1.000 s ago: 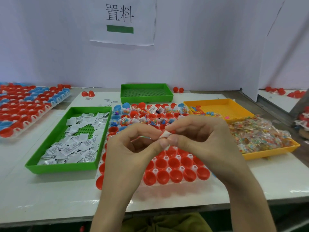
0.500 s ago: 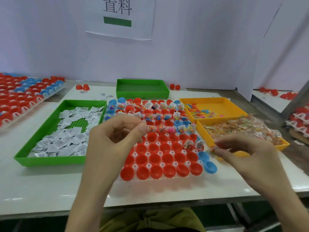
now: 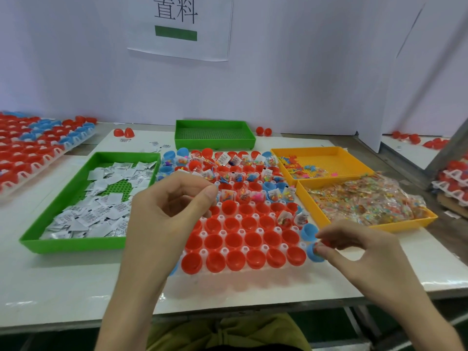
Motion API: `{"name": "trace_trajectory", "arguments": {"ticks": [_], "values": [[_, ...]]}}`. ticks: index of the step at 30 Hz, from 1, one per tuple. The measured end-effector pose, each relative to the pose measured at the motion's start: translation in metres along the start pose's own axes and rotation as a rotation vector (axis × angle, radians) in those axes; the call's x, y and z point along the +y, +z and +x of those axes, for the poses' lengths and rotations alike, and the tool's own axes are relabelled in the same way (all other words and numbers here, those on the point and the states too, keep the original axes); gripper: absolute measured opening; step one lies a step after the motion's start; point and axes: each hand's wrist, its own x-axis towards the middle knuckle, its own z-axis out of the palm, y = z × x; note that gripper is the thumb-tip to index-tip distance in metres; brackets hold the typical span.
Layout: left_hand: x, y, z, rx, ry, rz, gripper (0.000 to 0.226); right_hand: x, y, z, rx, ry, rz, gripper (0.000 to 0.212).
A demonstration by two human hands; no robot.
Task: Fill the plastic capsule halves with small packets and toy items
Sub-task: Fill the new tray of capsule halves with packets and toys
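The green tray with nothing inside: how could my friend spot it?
Find the paper sign on the back wall. Straight below it, at the far edge of the table, sits the empty green tray. The other green tray, nearer on the left, holds white packets; this one shows only its holed floor.

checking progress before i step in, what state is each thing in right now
capsule tray, back rows filled, front red halves mostly unfilled
near green tray, partly covered with white packets
front yellow tray, heaped with clear toy packets
left hand, fingers curled, hold unclear
right hand, pinches a small item at the blue half
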Motion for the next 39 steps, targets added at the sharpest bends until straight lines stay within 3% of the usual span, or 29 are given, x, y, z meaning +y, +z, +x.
{"name": "trace_trajectory", "arguments": {"ticks": [14,19,22,24,27,30,32,35,39], "values": [[-0.004,-0.006,0.002,0.014,0.003,0.018,0.013,0.004,-0.001,0.000,-0.037,-0.033,-0.026,0.027],[-0.006,-0.028,0.009,0.140,-0.022,-0.003,0.017,0.002,-0.002,-0.002,-0.034,-0.023,-0.013,0.024],[-0.014,-0.046,0.014,0.198,-0.025,0.022,0.008,0.002,-0.003,-0.003,-0.026,0.008,-0.008,0.026],[-0.022,-0.058,0.024,0.204,-0.018,0.140,0.016,0.001,-0.006,-0.002,-0.018,0.025,0.001,0.026],[-0.037,-0.082,0.052,0.133,-0.059,0.505,0.020,0.004,-0.011,0.003,0.022,0.049,0.006,0.020],[-0.058,-0.100,0.076,0.046,-0.247,0.859,0.021,0.015,-0.016,0.016,0.101,0.069,-0.035,0.015],[-0.072,-0.101,0.079,0.006,-0.357,0.998,0.033,0.027,-0.017,0.030,0.166,0.089,-0.104,0.014],[-0.084,-0.099,0.076,0.001,-0.388,1.078,0.028,0.053,-0.018,0.059,0.172,0.202,-0.217,0.019],[-0.089,-0.100,0.076,0.038,-0.407,1.027,0.027,0.074,-0.010,0.095,-0.045,0.360,-0.343,0.038]]}}
